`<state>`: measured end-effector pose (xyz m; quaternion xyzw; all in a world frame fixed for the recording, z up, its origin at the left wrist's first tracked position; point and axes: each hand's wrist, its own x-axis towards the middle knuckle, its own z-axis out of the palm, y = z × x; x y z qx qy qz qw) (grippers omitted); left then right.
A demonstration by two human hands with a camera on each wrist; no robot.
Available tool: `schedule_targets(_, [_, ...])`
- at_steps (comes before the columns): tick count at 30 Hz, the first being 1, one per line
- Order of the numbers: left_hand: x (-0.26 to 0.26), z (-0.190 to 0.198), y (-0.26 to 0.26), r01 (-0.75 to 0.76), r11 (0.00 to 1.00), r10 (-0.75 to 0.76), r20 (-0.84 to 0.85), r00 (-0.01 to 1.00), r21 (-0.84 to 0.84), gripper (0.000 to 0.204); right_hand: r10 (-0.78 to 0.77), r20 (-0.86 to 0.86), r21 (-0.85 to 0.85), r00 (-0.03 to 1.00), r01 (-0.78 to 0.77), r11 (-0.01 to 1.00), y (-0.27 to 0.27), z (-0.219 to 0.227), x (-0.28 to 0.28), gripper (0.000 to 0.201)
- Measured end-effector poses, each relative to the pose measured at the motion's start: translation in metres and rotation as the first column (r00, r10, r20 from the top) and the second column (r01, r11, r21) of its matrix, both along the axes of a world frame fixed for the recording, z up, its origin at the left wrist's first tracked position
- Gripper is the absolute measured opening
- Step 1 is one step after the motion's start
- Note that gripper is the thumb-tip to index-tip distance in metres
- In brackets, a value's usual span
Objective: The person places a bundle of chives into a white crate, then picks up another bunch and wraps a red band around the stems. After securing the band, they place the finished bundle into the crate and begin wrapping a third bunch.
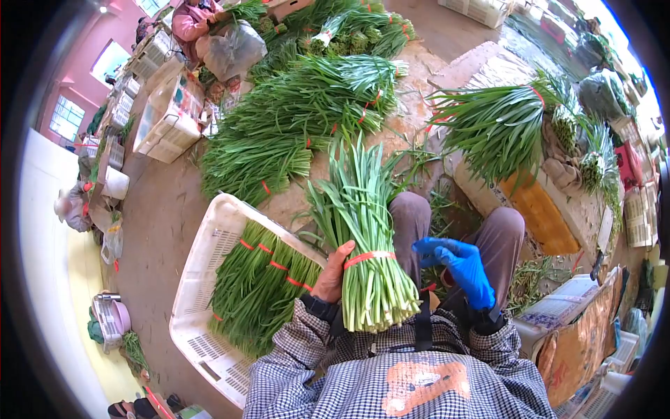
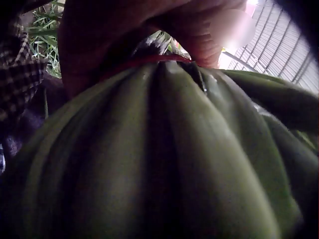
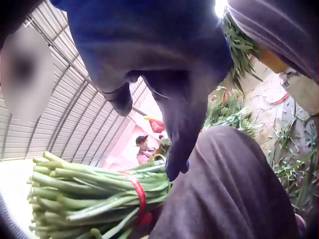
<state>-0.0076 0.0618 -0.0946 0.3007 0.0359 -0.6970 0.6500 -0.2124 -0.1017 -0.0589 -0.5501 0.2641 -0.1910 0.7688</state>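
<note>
My bare left hand grips a thick bundle of garlic chives at its side, close to the red band tied round it. The pale cut ends point toward my body and the green leaves spread away. In the left wrist view, the chive stalks fill the foreground below the hand. My right hand, in a blue glove, is just right of the bundle over my lap, nothing in its grasp. In the right wrist view its gloved fingers extend downward near the banded stalks.
Left of me, a white plastic crate holds banded chives. Large piles of chives cover the floor ahead. More bundles lie on a worn block at right. A person in pink sits at the far left.
</note>
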Motion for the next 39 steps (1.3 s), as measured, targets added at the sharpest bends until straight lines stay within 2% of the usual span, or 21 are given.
schedule_targets(2, [0.0,0.001,0.004,-0.015,0.999,0.015,0.023,1.0,0.031,0.059,0.084,-0.141,0.015,0.986,-0.083,0.996,0.007,-0.011,0.0,0.033])
schedule_targets(4, [0.004,-0.007,0.012,-0.004,0.999,-0.007,0.283,0.959,0.037,0.057,0.16,-0.141,0.085,0.977,-0.149,0.985,0.017,-0.011,0.016,0.041])
schedule_targets(7, [0.002,0.025,0.014,-0.011,1.0,0.017,0.375,0.927,-0.016,0.063,0.251,-0.121,-0.112,0.961,-0.264,0.958,0.023,-0.017,0.04,0.047])
schedule_targets(8, [0.003,0.037,0.012,-0.008,1.0,0.019,0.433,0.901,-0.028,0.066,0.245,-0.032,0.022,0.969,-0.245,0.969,0.029,-0.016,0.042,0.045])
schedule_targets(10, [0.007,0.049,0.007,0.037,0.999,-0.034,0.506,0.862,0.005,0.069,0.293,-0.186,0.074,0.938,-0.284,0.956,0.032,-0.02,0.051,0.045])
schedule_targets(11, [0.008,0.053,0.005,0.074,0.997,-0.082,0.565,0.821,0.038,0.072,0.212,-0.052,0.144,0.976,-0.203,0.969,0.038,-0.026,0.055,0.044])
schedule_targets(16, [0.029,0.059,-0.001,0.232,0.966,-0.245,0.688,0.683,0.114,0.077,0.093,0.045,0.182,0.995,-0.1,0.978,0.041,-0.027,0.061,0.041])
schedule_targets(18, [0.041,0.057,0.001,0.277,0.933,-0.35,0.764,0.542,0.231,0.079,0.075,0.007,0.193,0.997,-0.075,0.978,0.038,-0.026,0.062,0.038])
schedule_targets(19, [0.046,0.058,0.006,0.247,0.926,-0.376,0.635,0.675,0.285,0.079,0.09,-0.033,0.166,0.995,-0.083,0.983,0.035,-0.026,0.062,0.039])
schedule_targets(20, [0.046,0.057,0.006,0.243,0.925,-0.378,0.64,0.669,0.291,0.079,0.09,-0.023,0.169,0.996,-0.085,0.982,0.034,-0.028,0.063,0.039])
schedule_targets(22, [0.046,0.057,0.007,0.21,0.967,-0.255,0.52,0.815,0.144,0.074,0.149,-0.003,0.225,0.989,-0.144,0.964,0.037,-0.038,0.066,0.041])
schedule_targets(24, [0.039,0.053,0.002,0.175,0.972,-0.232,0.54,0.809,0.156,0.07,0.164,0.029,0.23,0.986,-0.167,0.959,0.043,-0.047,0.07,0.044])
schedule_targets(26, [0.029,0.052,-0.007,0.042,0.976,-0.169,0.615,0.77,0.215,0.064,0.111,0.067,0.192,0.992,-0.122,0.974,0.047,-0.044,0.072,0.045])
schedule_targets(28, [0.022,0.059,-0.016,0.019,0.975,-0.145,0.568,0.81,0.221,0.059,0.106,0.091,0.16,0.99,-0.119,0.98,0.051,-0.054,0.074,0.046])
schedule_targets(30, [0.018,0.066,-0.022,-0.001,0.954,-0.208,0.667,0.716,0.299,0.057,0.146,0.051,-0.024,0.988,-0.145,0.989,0.051,-0.059,0.074,0.047])
schedule_targets(31, [0.018,0.064,-0.022,-0.017,0.951,-0.202,0.663,0.721,0.308,0.058,0.151,0.032,-0.034,0.988,-0.15,0.988,0.05,-0.059,0.075,0.048])
schedule_targets(32, [0.02,0.064,-0.021,-0.024,0.949,-0.205,0.671,0.712,0.315,0.058,0.155,0.048,-0.029,0.987,-0.153,0.988,0.048,-0.057,0.075,0.048])
schedule_targets(34, [0.019,0.066,-0.023,-0.052,0.932,-0.184,0.592,0.784,0.358,0.059,0.151,0.077,0.015,0.986,-0.152,0.988,0.043,-0.051,0.074,0.047])
schedule_targets(36, [0.014,0.067,-0.017,-0.107,0.926,-0.163,0.637,0.754,0.363,0.061,0.176,0.062,0.09,0.982,-0.181,0.979,0.04,-0.045,0.072,0.047])
schedule_targets(38, [0.011,0.061,-0.001,-0.181,0.91,-0.015,0.467,0.884,0.372,0.063,0.212,0.045,0.151,0.976,-0.217,0.964,0.034,-0.046,0.07,0.046])
schedule_targets(39, [-0.005,0.073,0.003,-0.233,0.911,0.02,0.527,0.85,0.341,0.065,0.194,0.12,0.175,0.974,-0.214,0.961,0.037,-0.048,0.07,0.046])
